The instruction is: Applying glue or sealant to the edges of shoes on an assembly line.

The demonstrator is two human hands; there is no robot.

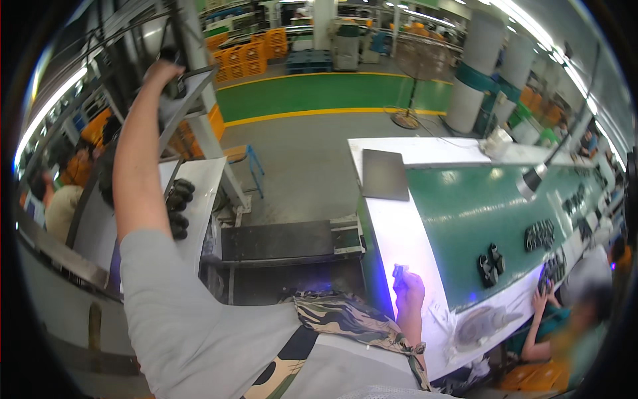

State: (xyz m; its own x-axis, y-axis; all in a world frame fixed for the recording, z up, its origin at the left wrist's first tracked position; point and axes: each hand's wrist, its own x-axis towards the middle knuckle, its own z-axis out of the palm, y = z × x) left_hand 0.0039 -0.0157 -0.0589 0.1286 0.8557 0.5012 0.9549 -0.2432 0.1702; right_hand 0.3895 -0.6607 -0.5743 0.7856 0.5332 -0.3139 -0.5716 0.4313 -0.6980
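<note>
My left arm reaches far out to a metal rack at the upper left. There my left hand [164,72] is closed around a dark thing, perhaps a shoe, on or just above a tilted shelf [189,96]; the fingers hide most of it. Lower on that side, several black shoes [178,203] lie on a white shelf [207,189] beside my forearm. My right hand [410,292] is closed on a small torch [399,274] over the white edge of the green-topped bench [438,219]. Blue-violet light shines around it.
A pair of black sandals [490,265] and more footwear [539,235] lie on the green belt. At right a co-worker [578,319] handles dark footwear. A dark square plate [385,175] rests on the bench. A lamp [531,181] hangs above; a fan [413,80] stands beyond.
</note>
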